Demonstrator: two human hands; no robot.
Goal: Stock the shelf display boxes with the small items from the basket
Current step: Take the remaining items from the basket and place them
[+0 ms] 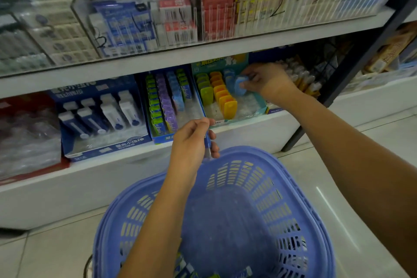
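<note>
Right of centre, the right hand (pixel 268 81) pinched a pale blue item (pixel 240 85) at the blue row of the teal display box (pixel 261 107) on the lower shelf (pixel 252 130). At centre, the left hand (pixel 189 142) gripped a slim blue item (pixel 207 145) above the far rim of the blue basket (pixel 293 187).

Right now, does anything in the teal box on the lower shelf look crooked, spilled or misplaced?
Nothing stands out. In the teal cardboard display box, the plastic items stand in tidy rows by colour. The right hand pinches a small blue item at the blue row; the left hand holds a slim blue item.
</note>
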